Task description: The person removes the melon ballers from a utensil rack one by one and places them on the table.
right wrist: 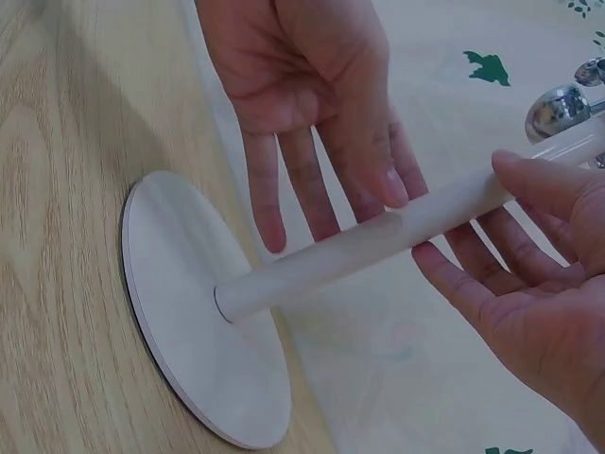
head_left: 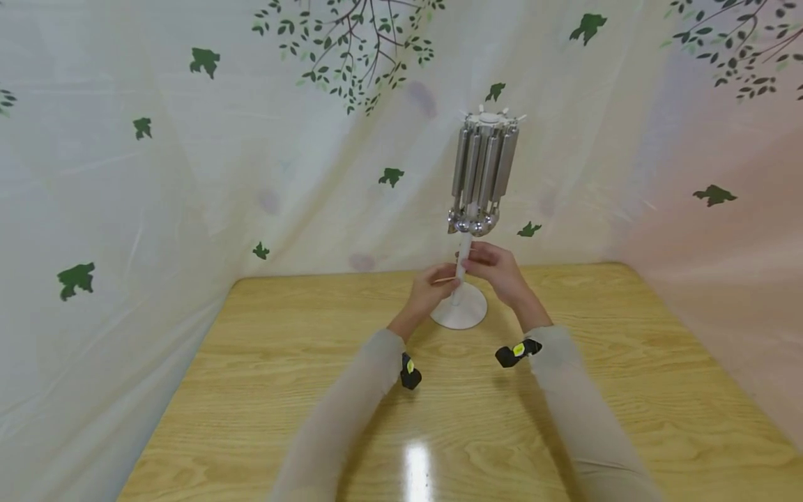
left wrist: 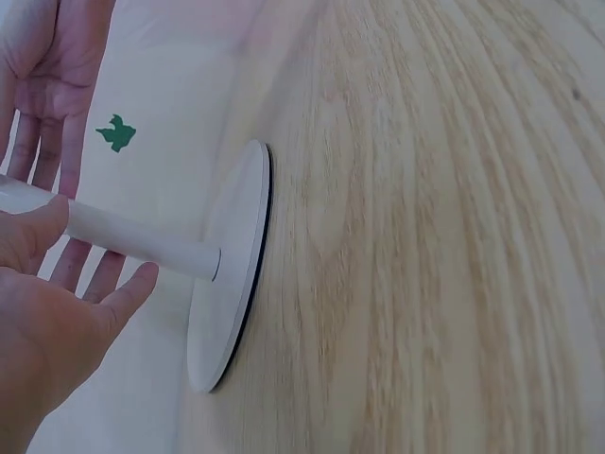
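A tall white stand point(head_left: 459, 317) with a round base stands on the wooden table. Long shiny metal pieces point(head_left: 483, 167) with rounded chrome ends hang in a ring from its hooked top. Both hands are at the stand's white pole point(right wrist: 321, 255), below the hanging pieces. My left hand point(head_left: 429, 293) holds it lower down, thumb on the near side and fingers behind. Slightly higher, my right hand point(head_left: 498, 272) holds the pole from the other side, its thumb point(right wrist: 529, 175) lying across it. In the left wrist view, the base point(left wrist: 227, 284) shows a dark rim underneath.
The wooden table point(head_left: 301, 418) extends toward me and to both sides. A pale curtain point(head_left: 326, 174) printed with green leaves and branches hangs close behind the stand and along the sides. Each sleeve carries a small black wrist device point(head_left: 410, 373).
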The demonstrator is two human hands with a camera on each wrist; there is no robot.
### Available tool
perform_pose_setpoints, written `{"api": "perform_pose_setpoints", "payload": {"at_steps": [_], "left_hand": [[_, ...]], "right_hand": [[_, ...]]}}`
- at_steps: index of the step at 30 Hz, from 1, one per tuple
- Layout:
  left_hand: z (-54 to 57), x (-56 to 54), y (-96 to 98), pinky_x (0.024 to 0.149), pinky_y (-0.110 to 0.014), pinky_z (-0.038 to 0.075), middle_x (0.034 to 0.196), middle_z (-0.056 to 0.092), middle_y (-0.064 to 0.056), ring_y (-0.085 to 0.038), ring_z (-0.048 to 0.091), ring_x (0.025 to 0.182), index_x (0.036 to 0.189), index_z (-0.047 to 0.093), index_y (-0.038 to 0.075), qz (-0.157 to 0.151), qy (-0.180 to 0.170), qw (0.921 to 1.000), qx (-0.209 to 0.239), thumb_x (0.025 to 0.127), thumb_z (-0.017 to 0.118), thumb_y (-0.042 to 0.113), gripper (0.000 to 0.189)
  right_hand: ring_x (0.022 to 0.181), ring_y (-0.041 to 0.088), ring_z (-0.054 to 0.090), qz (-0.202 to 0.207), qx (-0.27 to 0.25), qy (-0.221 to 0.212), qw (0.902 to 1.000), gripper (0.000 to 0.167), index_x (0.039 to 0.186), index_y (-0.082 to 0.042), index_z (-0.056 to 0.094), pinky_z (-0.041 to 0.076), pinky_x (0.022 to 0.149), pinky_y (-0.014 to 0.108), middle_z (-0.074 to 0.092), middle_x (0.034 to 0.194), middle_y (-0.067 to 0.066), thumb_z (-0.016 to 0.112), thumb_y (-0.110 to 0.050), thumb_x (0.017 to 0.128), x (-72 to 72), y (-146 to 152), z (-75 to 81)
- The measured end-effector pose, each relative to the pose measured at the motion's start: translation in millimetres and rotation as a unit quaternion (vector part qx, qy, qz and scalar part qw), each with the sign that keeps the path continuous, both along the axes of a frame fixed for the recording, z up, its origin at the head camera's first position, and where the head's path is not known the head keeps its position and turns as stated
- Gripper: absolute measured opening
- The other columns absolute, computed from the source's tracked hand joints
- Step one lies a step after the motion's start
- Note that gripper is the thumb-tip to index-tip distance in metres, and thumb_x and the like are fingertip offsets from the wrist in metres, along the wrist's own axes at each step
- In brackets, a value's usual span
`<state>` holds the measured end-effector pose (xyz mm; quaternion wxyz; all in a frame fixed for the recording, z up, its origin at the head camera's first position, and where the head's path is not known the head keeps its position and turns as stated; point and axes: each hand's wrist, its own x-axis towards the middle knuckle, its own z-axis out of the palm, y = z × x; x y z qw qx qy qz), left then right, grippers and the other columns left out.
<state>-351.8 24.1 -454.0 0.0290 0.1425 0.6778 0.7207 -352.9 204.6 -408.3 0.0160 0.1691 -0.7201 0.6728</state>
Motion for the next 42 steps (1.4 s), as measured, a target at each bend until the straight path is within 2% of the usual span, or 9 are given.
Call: {"api": "perform_pose_setpoints", "payload": {"at_steps": [5,11,17,20,25,29,32,38,42], "left_hand": [[0.4,-2.9,6.4,0.095,-0.04,0.061,0.128,0.068,-0.023,-0.035,0.069,0.115,0.128,0.065,-0.003,0.022,-0.019,0.9995,0.013,0.094,0.069,0.0,0.034],[-3.0,-4.7,11.6,0.088,-0.04,0.063,0.122,0.07,-0.024,-0.029,0.072,0.102,0.122,0.067,-0.004,0.051,0.016,0.9985,0.008,0.092,0.07,-0.003,0.03],[-5.1,-4.8,10.8,0.086,-0.042,0.064,0.121,0.07,-0.027,-0.032,0.072,0.102,0.12,0.068,-0.006,0.066,0.047,0.9966,0.016,0.09,0.07,-0.007,0.03],[-6.8,-3.9,7.3,0.087,-0.045,0.064,0.12,0.069,-0.028,-0.032,0.072,0.1,0.12,0.068,-0.006,0.067,0.048,0.9963,0.022,0.09,0.07,-0.007,0.03],[-7.3,2.0,-0.4,0.088,-0.05,0.063,0.118,0.07,-0.027,-0.027,0.073,0.096,0.119,0.069,-0.005,0.067,0.038,0.9968,0.02,0.091,0.07,-0.006,0.029],[-8.8,5.4,-8.4,0.086,-0.051,0.063,0.115,0.07,-0.027,-0.028,0.074,0.094,0.117,0.069,-0.005,0.07,0.053,0.9961,0.009,0.09,0.071,-0.007,0.027],[-9.8,8.7,-15.8,0.082,-0.05,0.064,0.113,0.071,-0.027,-0.028,0.074,0.091,0.115,0.069,-0.006,0.074,0.064,0.9952,0.001,0.089,0.071,-0.007,0.026],[-10.9,17.1,-28.9,0.079,-0.047,0.065,0.111,0.07,-0.031,-0.037,0.074,0.091,0.114,0.068,-0.01,0.068,0.067,0.9954,0.007,0.089,0.071,-0.008,0.025],[-10.8,24.9,-37.1,0.077,-0.039,0.066,0.107,0.071,-0.027,-0.029,0.075,0.088,0.113,0.069,-0.008,0.061,0.073,0.9954,0.008,0.089,0.071,-0.006,0.024]], "right_hand": [[0.097,0.009,0.07,-0.01,-0.039,-0.012,0.9991,0.043,0.135,0.019,0.049,0.061,0.089,0.024,0.074,0.114,0.009,0.063,0.003,0.097,-3.1,-4.3,-1.9],[0.097,0.009,0.071,-0.025,-0.038,-0.008,0.9989,0.04,0.132,0.017,0.054,0.061,0.089,0.024,0.074,0.114,0.011,0.066,0.001,0.097,-1.5,-6.3,-2.0],[0.096,0.008,0.071,-0.018,-0.051,0.01,0.9985,0.04,0.131,0.018,0.055,0.061,0.088,0.025,0.076,0.103,-0.003,0.066,0.002,0.096,2.1,-12.2,2.0],[0.096,0.008,0.072,-0.014,-0.054,0.007,0.9984,0.04,0.13,0.018,0.056,0.062,0.088,0.026,0.077,0.103,-0.004,0.067,0.002,0.095,3.1,-14.6,1.9],[0.097,0.009,0.073,-0.004,-0.062,0.004,0.9981,0.041,0.13,0.018,0.056,0.062,0.088,0.026,0.078,0.105,0.0,0.068,0.002,0.095,6.4,-18.9,-1.5],[0.098,0.009,0.072,-0.001,-0.052,0.003,0.9986,0.039,0.13,0.016,0.058,0.062,0.089,0.025,0.077,0.107,0.0,0.068,0.001,0.095,8.9,-24.5,-4.5],[0.099,0.008,0.072,0.003,-0.047,0.003,0.9989,0.039,0.131,0.014,0.059,0.062,0.089,0.025,0.077,0.108,-0.001,0.067,0.001,0.096,11.5,-30.5,-5.9],[0.098,0.009,0.073,0.02,-0.064,0.005,0.9977,0.039,0.13,0.016,0.057,0.062,0.089,0.027,0.077,0.106,-0.003,0.067,0.005,0.094,18.7,-40.8,-7.4],[0.098,0.009,0.073,0.029,-0.064,0.004,0.9976,0.038,0.129,0.016,0.057,0.062,0.089,0.027,0.077,0.108,0.0,0.067,0.005,0.094,25.0,-45.7,-7.4]]}}
